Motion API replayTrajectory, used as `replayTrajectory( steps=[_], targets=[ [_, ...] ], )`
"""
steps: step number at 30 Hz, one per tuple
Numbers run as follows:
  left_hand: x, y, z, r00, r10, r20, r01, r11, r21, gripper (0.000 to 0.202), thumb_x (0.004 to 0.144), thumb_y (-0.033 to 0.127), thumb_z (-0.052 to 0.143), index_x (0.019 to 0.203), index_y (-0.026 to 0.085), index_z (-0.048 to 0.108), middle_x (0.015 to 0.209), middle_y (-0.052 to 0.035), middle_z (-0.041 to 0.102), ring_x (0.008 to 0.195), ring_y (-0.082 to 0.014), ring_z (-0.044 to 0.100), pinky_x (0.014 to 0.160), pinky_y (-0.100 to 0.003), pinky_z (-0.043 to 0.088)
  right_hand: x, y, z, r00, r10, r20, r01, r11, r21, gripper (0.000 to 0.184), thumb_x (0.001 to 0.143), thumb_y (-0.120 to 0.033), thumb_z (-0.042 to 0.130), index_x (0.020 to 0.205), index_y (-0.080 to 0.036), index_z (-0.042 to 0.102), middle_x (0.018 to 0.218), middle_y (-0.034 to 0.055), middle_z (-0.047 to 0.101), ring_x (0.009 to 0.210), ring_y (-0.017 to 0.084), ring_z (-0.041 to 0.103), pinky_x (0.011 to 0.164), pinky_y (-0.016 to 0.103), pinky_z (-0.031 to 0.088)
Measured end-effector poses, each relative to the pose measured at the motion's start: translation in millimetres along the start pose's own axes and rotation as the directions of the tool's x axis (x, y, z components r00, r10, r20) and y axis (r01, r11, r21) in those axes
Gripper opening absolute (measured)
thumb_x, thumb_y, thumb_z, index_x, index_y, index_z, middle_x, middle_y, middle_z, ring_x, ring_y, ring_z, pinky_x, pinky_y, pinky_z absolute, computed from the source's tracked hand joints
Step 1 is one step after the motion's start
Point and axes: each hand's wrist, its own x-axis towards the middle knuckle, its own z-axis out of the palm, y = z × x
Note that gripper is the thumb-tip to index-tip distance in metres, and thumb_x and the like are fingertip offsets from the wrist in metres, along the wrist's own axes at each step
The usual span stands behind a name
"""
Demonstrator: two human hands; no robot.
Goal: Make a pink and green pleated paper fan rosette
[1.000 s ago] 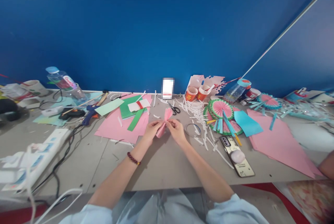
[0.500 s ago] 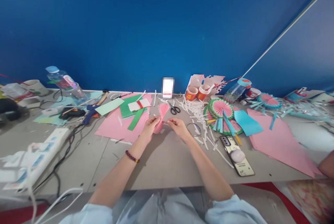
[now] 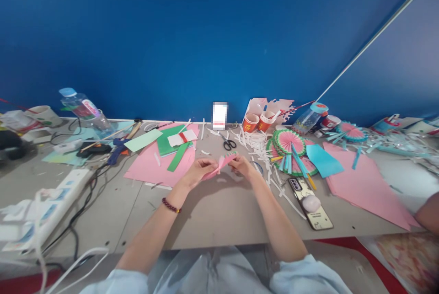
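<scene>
A pleated pink paper fan (image 3: 226,160) with a green-and-white edge is held over the table, pinched narrow at its middle. My left hand (image 3: 200,169) is closed on its lower left part. My right hand (image 3: 240,166) grips its upper right end, fingers partly hidden behind the paper. Just beyond the hands lie black-handled scissors (image 3: 229,143). Left of my left hand, a green paper strip (image 3: 178,157) and a white packet with a red band (image 3: 182,137) rest on pink sheets (image 3: 140,169).
Finished watermelon-pattern fans (image 3: 291,143), white paper shreds (image 3: 255,144) and red paper cups (image 3: 251,122) stand to the right. A patterned phone (image 3: 311,205) lies near the front. At left are a power strip (image 3: 56,202), cables and a tilted bottle (image 3: 84,106). Another person's arm (image 3: 428,211) shows at far right.
The pink fan has turned from nearly upright to slanting right, showing its green edge. My right hand has moved from the fan's middle to its upper right end.
</scene>
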Motion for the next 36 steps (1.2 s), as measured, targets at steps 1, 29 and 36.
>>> replayTrajectory(
  steps=[1, 29, 36],
  targets=[
    [-2, 3, 0.8, 0.999, 0.001, 0.045, -0.004, 0.998, 0.062, 0.025, 0.07, 0.039, 0.068, 0.061, 0.016, 0.067, 0.061, -0.0029, 0.063, 0.055, -0.0123, 0.054, 0.053, -0.024, 0.041, 0, 1, -4, 1.0, 0.024, 0.013, -0.024, 1.0, 0.018, 0.039, 0.064, -0.054, 0.067, 0.069, -0.016, 0.059, 0.045, -0.0092, 0.037, 0.037, 0.004, 0.025, 0.039, 0.02, 0.015],
    [13, -39, 1.0, 0.953, 0.197, -0.229, -0.048, 0.847, 0.53, 0.02, 0.07, 0.036, 0.066, 0.077, 0.018, 0.073, 0.075, -0.0053, 0.072, 0.065, -0.0168, 0.062, 0.06, -0.025, 0.046, -52, -55, 32, 0.904, -0.42, -0.085, 0.222, 0.628, -0.746, 0.028, 0.081, -0.04, 0.056, 0.07, -0.021, 0.074, 0.056, 0.0008, 0.061, 0.052, 0.011, 0.048, 0.051, 0.022, 0.029],
    [16, -27, -9.4, 0.919, 0.136, -0.371, -0.044, 0.968, 0.247, 0.024, 0.063, 0.035, 0.072, 0.08, 0.017, 0.074, 0.082, -0.007, 0.073, 0.078, -0.0205, 0.065, 0.07, -0.028, 0.049, -45, -43, 44, 0.867, -0.498, -0.034, 0.32, 0.608, -0.727, 0.024, 0.084, -0.037, 0.057, 0.077, -0.022, 0.074, 0.065, 0.0019, 0.066, 0.058, 0.012, 0.052, 0.059, 0.022, 0.034]
  ],
)
